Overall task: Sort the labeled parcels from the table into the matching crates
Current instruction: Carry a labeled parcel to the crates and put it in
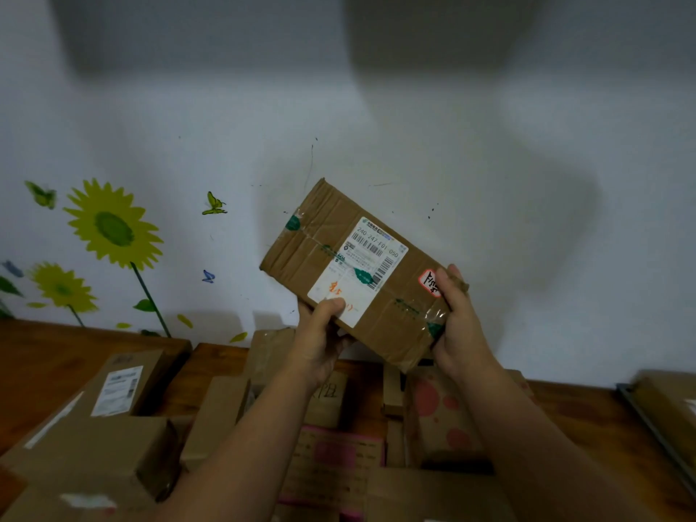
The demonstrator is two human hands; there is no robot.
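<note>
Your left hand (320,333) and right hand (457,318) grip a labeled cardboard parcel (357,273), tilted, above the parcels (113,427) below your forearms.

— Backdrop?
— Pale wall (414,126), flecked with small dark specks (429,217).
— Decoration?
— Large yellow sunflower sticker (113,227) at left, smaller sunflower sticker (62,288) low beside it; green butterfly (214,204) and blue butterfly (208,276) to their right.
</note>
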